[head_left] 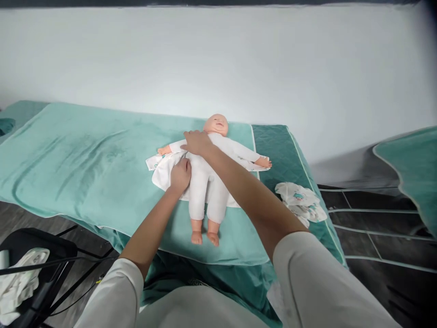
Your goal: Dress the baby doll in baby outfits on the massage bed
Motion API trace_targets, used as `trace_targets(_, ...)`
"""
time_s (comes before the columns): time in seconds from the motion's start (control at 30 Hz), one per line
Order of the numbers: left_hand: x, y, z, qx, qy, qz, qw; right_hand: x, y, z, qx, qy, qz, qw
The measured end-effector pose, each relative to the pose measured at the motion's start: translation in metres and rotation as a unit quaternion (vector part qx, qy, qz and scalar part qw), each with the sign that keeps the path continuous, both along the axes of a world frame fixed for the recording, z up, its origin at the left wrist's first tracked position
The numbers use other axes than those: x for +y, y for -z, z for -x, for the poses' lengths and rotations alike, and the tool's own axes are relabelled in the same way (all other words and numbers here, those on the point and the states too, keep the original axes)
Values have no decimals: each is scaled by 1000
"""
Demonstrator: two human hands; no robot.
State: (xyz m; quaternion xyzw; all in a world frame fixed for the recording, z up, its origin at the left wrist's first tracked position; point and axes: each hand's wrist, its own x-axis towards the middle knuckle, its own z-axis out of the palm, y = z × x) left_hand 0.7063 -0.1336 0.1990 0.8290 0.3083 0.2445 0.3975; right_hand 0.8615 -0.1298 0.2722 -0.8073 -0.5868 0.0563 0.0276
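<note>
White garment (pixel 162 176) underlies the doll (pixel 202 171); curled left hand (pixel 180 175) perhaps grips it beside the hip, half-open right hand (pixel 198 142) touches the shoulder; arranging seems underway, next needing gentle smoothing.

Left hand (pixel 180 175) curled, right hand (pixel 198 142) (farther) outstretched

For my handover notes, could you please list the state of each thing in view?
Doll with pink head and white fabric body: on its back, arms spread
White printed cloth garment: spread open beneath the doll
White printed cloth bundle: crumpled
Light-green fabric sheet: spread, wrinkled at left
White cloth on black chair: rumpled
Left hand: curled at the doll's side, grip hidden
Right hand: over the doll's chest, grip unclear
</note>
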Motion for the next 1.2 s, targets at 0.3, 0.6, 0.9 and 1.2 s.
trace_targets(0.3,46,11,6,68,-82,-213,971,3,9,-7,11,-44,-12,999)
trace_targets(0.6,78,28,13,-188,-197,89,958,-32,8,0,14,-105,-88,990)
trace_targets(0.9,82,22,17,-243,-238,137,930,-30,11,3,-43,-61,-44,996)
trace_targets(1.2,66,29,11,-157,-183,-108,965,-23,22,18,-87,-44,-70,993)
